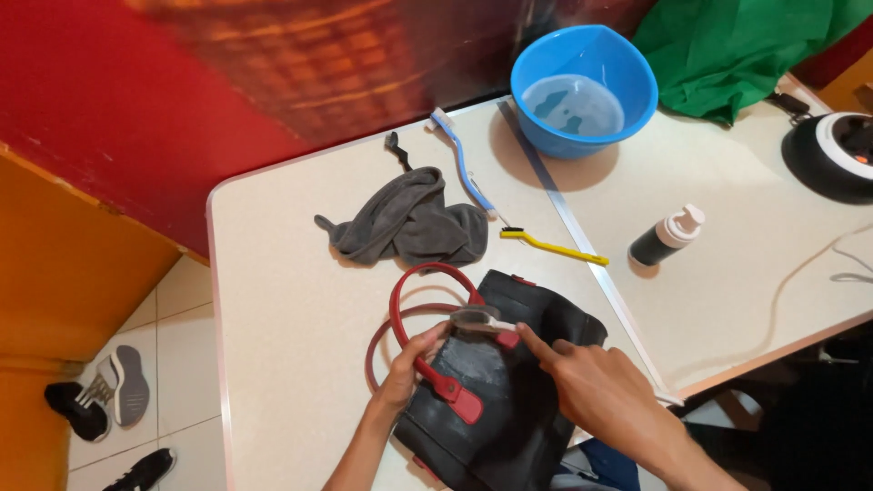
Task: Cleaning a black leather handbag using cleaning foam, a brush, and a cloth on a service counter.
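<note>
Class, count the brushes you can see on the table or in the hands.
3: a blue brush beside the bowl, a yellow brush near the bottle, and a clear brush on the bag.

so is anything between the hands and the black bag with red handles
Nothing visible. The left hand grips a red handle of the black bag, and the right hand presses a clear-handled brush onto its foamy side. The grey cloth lies apart behind it.
</note>
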